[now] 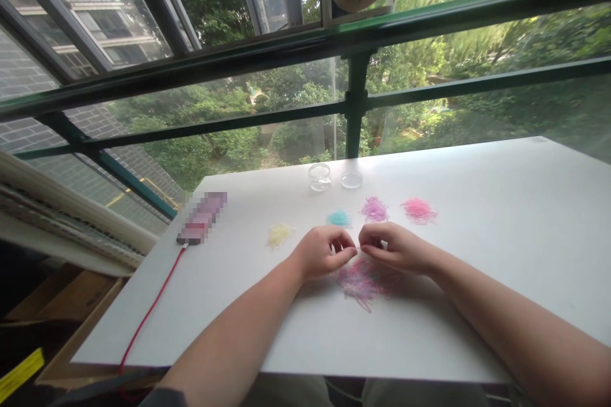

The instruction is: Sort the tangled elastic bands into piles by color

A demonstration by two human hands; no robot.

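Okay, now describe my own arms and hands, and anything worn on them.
Left hand and right hand: gloveless, no ring, bracelet or watch visible. A dark sleeve edge shows by the left elbow; none shows on the right.

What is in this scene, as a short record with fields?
Left hand: pinching a thin strand
Right hand: pinching the same strand
Near the wrists: multicolored pile
Single-color piles: yellow, blue, purple, pink
Far side: clear round container, clear disc
Left side: blurred device, red cable
Surface: white table
Background: railing, trees
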